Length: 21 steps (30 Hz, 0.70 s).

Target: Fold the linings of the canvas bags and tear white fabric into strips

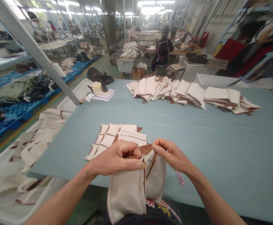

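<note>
A cream fabric piece with brown trim [127, 193] hangs from both hands over the table's near edge, against my dark clothing. My left hand [124, 157] is closed on its upper edge, thumb lying along the seam. At the brown-trimmed edge on the other side, my right hand [168, 151] pinches the cloth between thumb and fingers. Between the hands the piece spreads apart and shows its brown inner side. Just beyond my left hand lies a fanned stack of similar cream pieces [110, 132]. A pink-handled tool [180, 177] rests by my right wrist, its kind unclear.
The blue-green table [220, 150] carries a long row of cream pieces [162, 87] along its far side. Papers with a yellow block [100, 88] sit at the far left corner. A white bin [44, 200] of fabric stands left; a person [163, 50] sits beyond.
</note>
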{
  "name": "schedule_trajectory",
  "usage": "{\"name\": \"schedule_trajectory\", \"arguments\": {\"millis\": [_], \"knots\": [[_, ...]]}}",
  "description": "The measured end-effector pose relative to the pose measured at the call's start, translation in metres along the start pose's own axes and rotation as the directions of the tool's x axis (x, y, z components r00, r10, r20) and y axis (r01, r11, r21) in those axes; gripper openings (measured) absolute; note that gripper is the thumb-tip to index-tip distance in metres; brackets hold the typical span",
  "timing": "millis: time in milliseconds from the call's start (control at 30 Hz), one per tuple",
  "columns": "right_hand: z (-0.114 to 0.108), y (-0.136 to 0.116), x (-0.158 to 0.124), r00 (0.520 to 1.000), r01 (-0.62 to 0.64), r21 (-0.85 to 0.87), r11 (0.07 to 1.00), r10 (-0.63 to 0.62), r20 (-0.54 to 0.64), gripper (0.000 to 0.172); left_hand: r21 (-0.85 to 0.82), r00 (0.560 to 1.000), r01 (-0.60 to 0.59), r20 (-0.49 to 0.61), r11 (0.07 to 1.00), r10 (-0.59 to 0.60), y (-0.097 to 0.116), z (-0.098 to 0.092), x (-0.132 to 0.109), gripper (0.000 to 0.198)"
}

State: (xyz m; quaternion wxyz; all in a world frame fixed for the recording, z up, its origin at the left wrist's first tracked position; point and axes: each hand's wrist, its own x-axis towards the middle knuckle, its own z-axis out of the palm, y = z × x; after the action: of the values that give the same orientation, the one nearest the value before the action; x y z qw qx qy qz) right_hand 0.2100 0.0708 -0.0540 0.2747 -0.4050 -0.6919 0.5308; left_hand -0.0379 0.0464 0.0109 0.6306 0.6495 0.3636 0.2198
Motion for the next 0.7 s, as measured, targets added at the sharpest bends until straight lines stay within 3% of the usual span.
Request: {"name": "schedule_trajectory", "arguments": {"millis": [233,433,600,700], "knots": [[-0.003,-0.001,0.004,0.999,0.031,0.004,1.0,-0.031,0.031,0.037,0.075,0.999,-0.049,0.014,0.996,0.048,0.003,0.001,0.0,0.032],[-0.005,-0.003,0.007,0.994,0.107,-0.059,0.992,-0.106,0.023,0.025,0.124,0.992,-0.081,-0.088,0.989,0.092,0.007,0.006,0.002,0.017],[-0.007,-0.02,0.001,0.952,0.302,-0.189,0.934,-0.304,0.02,0.019,0.286,0.98,-0.095,-0.143,0.953,0.141,0.019,0.013,0.0,0.011],[0.0,-0.039,-0.003,0.906,0.416,-0.24,0.877,-0.422,0.03,0.028,0.414,0.967,-0.107,-0.168,0.904,0.192,0.027,0.016,-0.003,0.012]]}}
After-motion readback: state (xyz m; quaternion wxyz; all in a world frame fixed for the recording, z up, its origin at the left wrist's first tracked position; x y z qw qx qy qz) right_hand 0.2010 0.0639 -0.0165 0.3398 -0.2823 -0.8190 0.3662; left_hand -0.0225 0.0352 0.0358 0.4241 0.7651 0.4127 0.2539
